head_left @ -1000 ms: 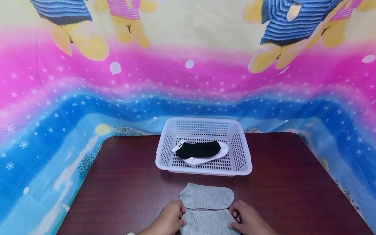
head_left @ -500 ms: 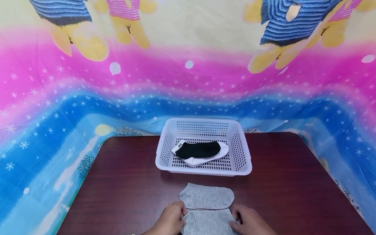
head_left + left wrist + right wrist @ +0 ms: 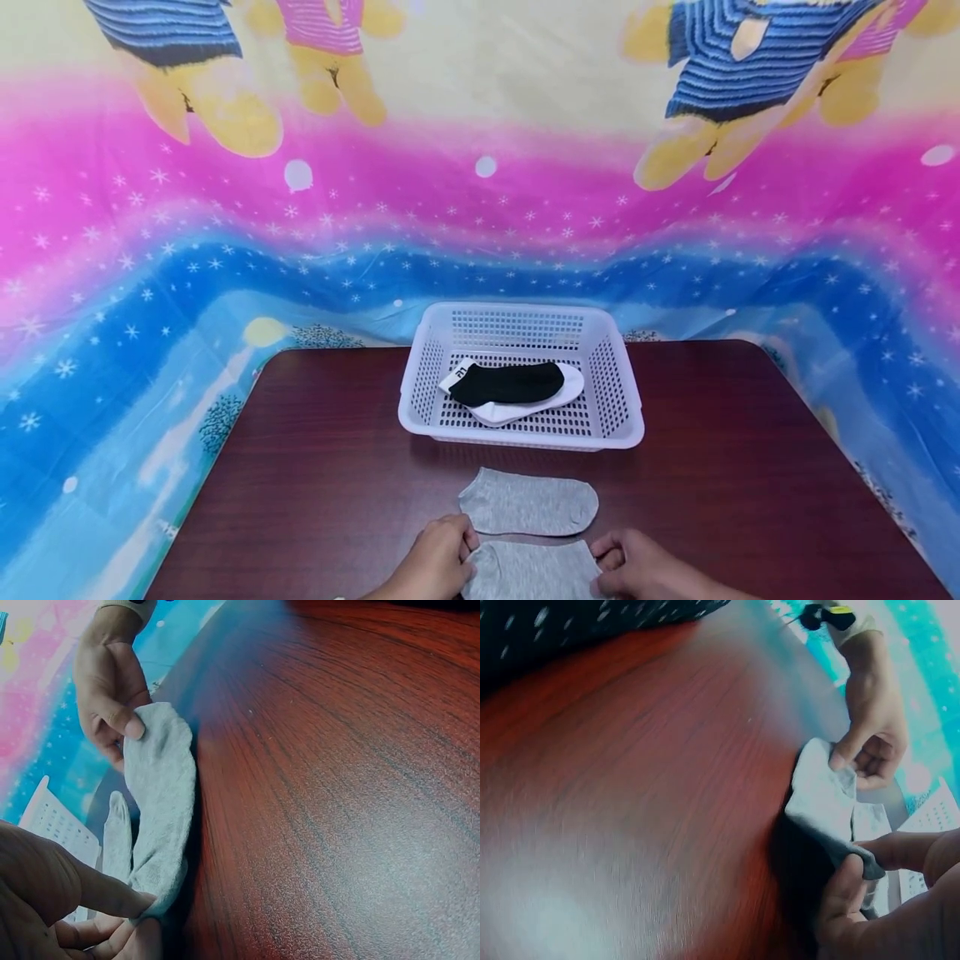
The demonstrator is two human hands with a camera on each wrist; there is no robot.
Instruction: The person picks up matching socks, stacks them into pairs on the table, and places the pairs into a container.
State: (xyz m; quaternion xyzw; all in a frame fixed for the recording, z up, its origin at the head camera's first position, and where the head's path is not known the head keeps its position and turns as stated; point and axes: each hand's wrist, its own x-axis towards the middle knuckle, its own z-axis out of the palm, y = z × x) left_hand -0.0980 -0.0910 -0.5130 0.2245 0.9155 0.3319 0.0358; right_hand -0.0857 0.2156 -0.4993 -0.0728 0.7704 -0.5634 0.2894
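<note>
Two grey ankle socks lie one beyond the other in the head view. The far grey sock (image 3: 528, 504) is flat on the table. At the near grey sock (image 3: 532, 573), my left hand (image 3: 437, 557) pinches the left end and my right hand (image 3: 637, 565) pinches the right end. In the right wrist view, the right thumb and finger hold a lifted corner of the near sock (image 3: 821, 795). The left wrist view has the same sock (image 3: 163, 795) stretched between both hands. Its front part is cut off in the head view.
Beyond the socks stands a white perforated basket (image 3: 521, 440). A black sock (image 3: 510, 383) with a white cuff lies in it over a white sock (image 3: 517, 412). The dark red-brown table (image 3: 322, 467) is backed by a patterned cloth (image 3: 480, 208).
The near sock's far edge has shifted slightly towards me, widening the gap to the far sock. My right forearm has swung outward to the right. The left hand has barely moved.
</note>
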